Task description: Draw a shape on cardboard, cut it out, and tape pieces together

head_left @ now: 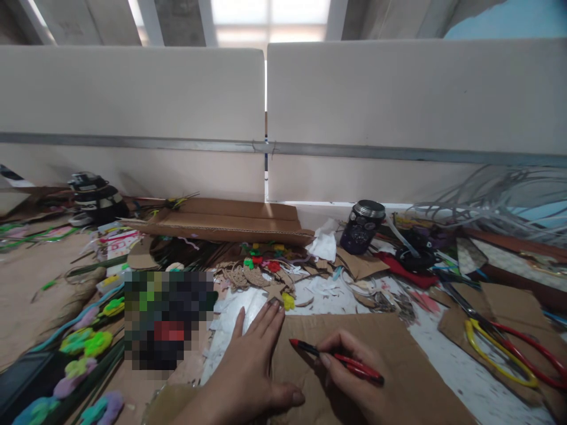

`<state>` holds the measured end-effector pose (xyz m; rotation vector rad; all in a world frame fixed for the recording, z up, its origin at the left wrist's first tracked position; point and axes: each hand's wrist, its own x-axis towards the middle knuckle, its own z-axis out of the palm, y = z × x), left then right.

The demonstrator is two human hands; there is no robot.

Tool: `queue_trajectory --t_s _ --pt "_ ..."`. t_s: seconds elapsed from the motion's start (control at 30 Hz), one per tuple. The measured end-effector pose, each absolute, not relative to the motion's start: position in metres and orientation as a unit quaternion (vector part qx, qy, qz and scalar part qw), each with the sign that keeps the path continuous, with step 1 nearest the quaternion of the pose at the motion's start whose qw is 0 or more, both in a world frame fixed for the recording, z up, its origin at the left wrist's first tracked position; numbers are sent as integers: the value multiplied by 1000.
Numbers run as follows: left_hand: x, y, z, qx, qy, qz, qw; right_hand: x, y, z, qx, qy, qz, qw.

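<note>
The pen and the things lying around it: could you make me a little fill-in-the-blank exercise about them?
1. The right hand holds the pen, which is black and ____.
2. The left hand has its thumb over the brown sheet made of ____.
3. The scissors have one red handle and one ____ handle.
4. In the picture, the crumpled white paper lies to the ____ of the dark jar.

Missing words: red; cardboard; yellow; left.
</note>
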<state>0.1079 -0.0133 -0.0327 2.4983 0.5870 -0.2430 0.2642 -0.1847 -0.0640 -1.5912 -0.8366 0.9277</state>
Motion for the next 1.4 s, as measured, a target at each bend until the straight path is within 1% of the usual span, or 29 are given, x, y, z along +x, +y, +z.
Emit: queue_trajectory --t_s 0.17,0.37,0.57,0.73,0.97,1.13,1.27,1.4 --pt "108 -13 -32 930 219 -83 284 261 -183 -61 -658 -354 399 532" --pt "108 -15 -30 929 219 -89 285 257 -183 -55 -671 -356 399 513" --pt "109 -14 -29 928 223 -99 281 256 -186 -68 -659 -323 420 534" --pt "107 -14 -33 931 216 -79 284 253 -188 -71 -649 -318 431 540" --pt "108 -13 -32 934 214 -92 272 250 -189 -64 -663 -310 436 524" --pt "108 -12 -27 933 214 -110 267 248 -191 -55 -684 -316 418 508" --pt "109 -13 -26 934 211 -105 267 248 -192 -48 -679 -314 441 496" --pt "109 -13 -27 934 209 -98 273 248 -191 -49 -682 -308 439 498"
